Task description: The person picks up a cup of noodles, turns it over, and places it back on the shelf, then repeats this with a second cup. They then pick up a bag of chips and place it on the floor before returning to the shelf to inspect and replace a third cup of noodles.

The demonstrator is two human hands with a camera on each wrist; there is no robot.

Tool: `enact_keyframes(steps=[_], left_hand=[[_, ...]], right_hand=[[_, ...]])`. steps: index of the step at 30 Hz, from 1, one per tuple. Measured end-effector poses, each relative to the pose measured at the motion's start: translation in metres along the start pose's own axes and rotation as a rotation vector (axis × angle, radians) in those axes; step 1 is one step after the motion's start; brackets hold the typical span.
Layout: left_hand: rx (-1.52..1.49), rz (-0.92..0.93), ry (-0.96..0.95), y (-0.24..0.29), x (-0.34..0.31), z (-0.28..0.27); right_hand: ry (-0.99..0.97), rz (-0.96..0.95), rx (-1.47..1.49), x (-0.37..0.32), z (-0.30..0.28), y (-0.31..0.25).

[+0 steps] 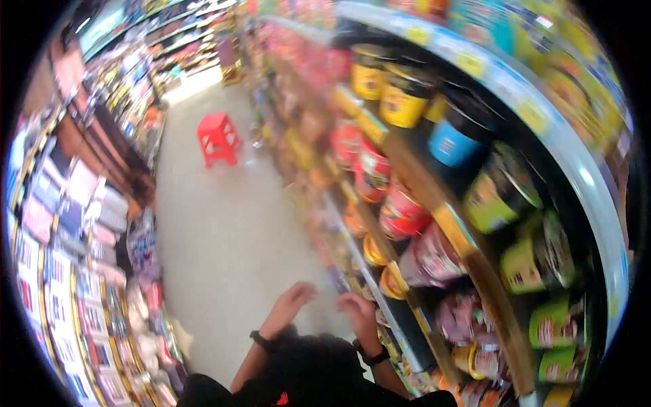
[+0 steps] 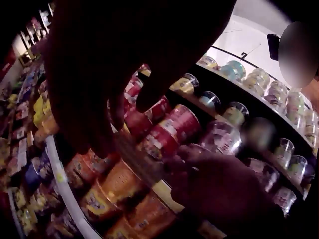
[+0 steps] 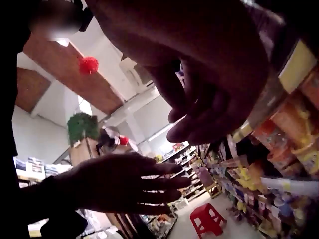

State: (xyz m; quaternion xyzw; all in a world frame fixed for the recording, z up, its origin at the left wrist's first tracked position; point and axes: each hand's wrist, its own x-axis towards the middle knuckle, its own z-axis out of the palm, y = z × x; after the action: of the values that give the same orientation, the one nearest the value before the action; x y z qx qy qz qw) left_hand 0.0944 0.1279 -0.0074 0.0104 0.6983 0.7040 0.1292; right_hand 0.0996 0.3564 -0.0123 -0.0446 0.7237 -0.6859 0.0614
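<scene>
My left hand is held up in front of my body, over the aisle floor, with nothing in it. In the right wrist view its fingers look straight and slightly spread. Beside it, nearer the shelves, my right hand is also bare, its fingers loosely bent. A small gap separates the two hands in the head view. Nearest the right hand are shelved tubs: yellow-orange cups, red tubs and pinkish-purple tubs. The left wrist view shows both hands dark against red tubs and orange tubs.
Curved shelving with green tubs, a blue tub and yellow tubs lines the right side. A red plastic stool stands farther along the aisle floor. Packed clothing and textiles line the left.
</scene>
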Motion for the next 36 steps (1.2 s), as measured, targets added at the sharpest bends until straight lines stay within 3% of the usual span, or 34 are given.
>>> enact_keyframes(steps=[1, 4, 9, 12, 13, 16, 19, 22, 26, 30, 33, 36], left_hand=[[0.023, -0.02, 0.029, 0.011, 0.011, -0.009], [-0.06, 0.004, 0.097, -0.003, 0.044, -0.048], [-0.155, -0.043, 0.254, -0.036, 0.113, -0.138], [-0.165, 0.009, 0.31, -0.045, 0.165, -0.206], [-0.099, -0.046, 0.373, -0.026, 0.182, -0.226], [-0.153, 0.018, 0.416, 0.026, 0.227, -0.291], [-0.147, 0.059, 0.454, 0.041, 0.277, -0.36], [-0.118, -0.015, 0.461, 0.055, 0.327, -0.408], [-0.107, -0.081, 0.403, 0.042, 0.4, -0.465], [0.013, -0.171, 0.323, 0.026, 0.492, -0.52], [0.019, -0.223, 0.366, 0.014, 0.568, -0.564], [0.072, -0.144, 0.398, 0.032, 0.639, -0.606]], right_hand=[[-0.015, -0.076, -0.025, 0.026, 0.002, 0.003], [-0.083, 0.13, 0.081, 0.091, 0.02, -0.03], [-0.183, 0.045, -0.039, 0.211, 0.074, 0.0], [-0.244, 0.023, 0.094, 0.283, 0.118, 0.004], [-0.249, 0.035, 0.054, 0.304, 0.131, -0.003], [-0.262, 0.085, 0.103, 0.377, 0.173, -0.015], [-0.283, 0.074, 0.099, 0.448, 0.209, -0.011], [-0.293, 0.083, -0.037, 0.514, 0.23, -0.023], [-0.243, 0.249, 0.026, 0.599, 0.258, -0.005], [-0.18, 0.165, 0.122, 0.691, 0.292, 0.032], [-0.197, 0.163, -0.056, 0.785, 0.311, 0.033], [-0.148, 0.135, -0.025, 0.867, 0.338, -0.024]])
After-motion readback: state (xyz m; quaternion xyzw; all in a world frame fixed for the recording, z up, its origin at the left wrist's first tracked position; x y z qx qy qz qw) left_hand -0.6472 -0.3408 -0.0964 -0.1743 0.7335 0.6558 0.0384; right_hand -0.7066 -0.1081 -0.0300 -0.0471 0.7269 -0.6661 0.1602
